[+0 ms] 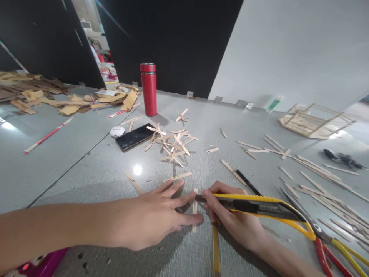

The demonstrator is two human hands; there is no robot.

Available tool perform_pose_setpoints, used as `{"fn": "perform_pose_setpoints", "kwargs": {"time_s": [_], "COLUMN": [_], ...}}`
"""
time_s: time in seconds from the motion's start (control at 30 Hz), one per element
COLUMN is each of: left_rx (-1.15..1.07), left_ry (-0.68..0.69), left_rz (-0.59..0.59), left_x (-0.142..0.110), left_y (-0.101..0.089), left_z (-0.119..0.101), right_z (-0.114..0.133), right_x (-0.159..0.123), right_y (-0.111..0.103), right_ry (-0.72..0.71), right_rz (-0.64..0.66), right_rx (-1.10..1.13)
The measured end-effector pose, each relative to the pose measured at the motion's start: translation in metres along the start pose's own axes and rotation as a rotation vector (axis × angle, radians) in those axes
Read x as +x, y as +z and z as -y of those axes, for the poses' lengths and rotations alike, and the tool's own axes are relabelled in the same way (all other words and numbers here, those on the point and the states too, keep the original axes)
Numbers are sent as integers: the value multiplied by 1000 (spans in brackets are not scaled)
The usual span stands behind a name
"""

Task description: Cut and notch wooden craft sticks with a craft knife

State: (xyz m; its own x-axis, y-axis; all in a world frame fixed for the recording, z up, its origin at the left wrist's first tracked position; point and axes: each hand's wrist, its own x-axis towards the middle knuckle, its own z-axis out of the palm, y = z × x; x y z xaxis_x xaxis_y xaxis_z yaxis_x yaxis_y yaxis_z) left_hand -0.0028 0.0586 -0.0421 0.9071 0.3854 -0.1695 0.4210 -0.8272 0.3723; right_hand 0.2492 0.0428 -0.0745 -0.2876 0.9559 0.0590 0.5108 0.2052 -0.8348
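My left hand (170, 211) lies on the grey table with its fingers spread. Its fingertips touch a short popsicle stick (195, 207) that lies lengthwise away from me. In my right hand (236, 223) is a yellow and black utility knife (256, 207), gripped near its front. The knife's tip rests at the upper part of that stick, close to my left fingertip. Just beyond my left hand lies another stick (178, 177). A yellow strip (215, 250), perhaps a ruler, runs under my right hand.
A pile of sticks (173, 144) lies ahead beside a phone (135, 137), an earbud case (117, 131) and a red flask (149, 90). At right are loose sticks (323, 184), red-and-yellow-handled scissors (323, 238), a black pen (248, 182) and a stick frame (314, 121). Cardboard scraps (34, 94) lie far left.
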Motion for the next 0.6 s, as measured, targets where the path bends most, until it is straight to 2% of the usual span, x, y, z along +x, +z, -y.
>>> {"fn": "perform_pose_setpoints", "kwargs": {"time_s": [0.47, 0.6], "left_rx": [-61, -96], "left_ry": [10, 14], "left_rz": [-11, -13], "left_x": [4, 6], "left_y": [-5, -7], "left_z": [2, 4], "right_z": [2, 3], "right_x": [1, 2], "right_y": [-2, 0], "right_ry": [25, 41], "right_rz": [47, 12], "right_rx": [47, 38]}}
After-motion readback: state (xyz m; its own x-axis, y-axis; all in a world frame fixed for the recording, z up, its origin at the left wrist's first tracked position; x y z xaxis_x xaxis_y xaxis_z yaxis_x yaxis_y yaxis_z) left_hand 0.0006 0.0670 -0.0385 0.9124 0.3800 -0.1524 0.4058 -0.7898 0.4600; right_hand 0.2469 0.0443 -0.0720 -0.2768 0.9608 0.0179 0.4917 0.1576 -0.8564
